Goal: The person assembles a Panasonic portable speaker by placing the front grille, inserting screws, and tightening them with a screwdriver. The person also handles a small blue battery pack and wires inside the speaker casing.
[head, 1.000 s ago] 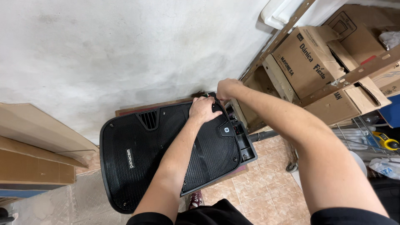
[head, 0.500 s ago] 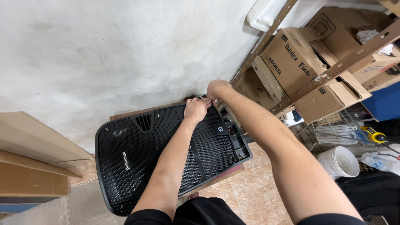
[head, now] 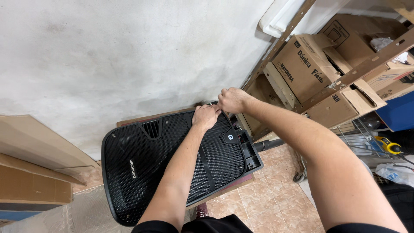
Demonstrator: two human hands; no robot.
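Black PA speaker (head: pixel 172 172) lies grille-up on floor by wall. Left hand (head: pixel 206 116) clenched on its top edge, 12 o'clock; right hand (head: pixel 233 100) curled, touching same edge. Looks heavy, rigid; best grip at rim, not thin grille.

A tiled floor (head: pixel 276 203) carries the big black speaker (head: pixel 142 172), lying on its back. Flattened cardboard (head: pixel 39 172) rests beside it.

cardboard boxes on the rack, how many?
4 visible: large box mid-shelf, one top right, one lower, one at right edge. More may be hidden.
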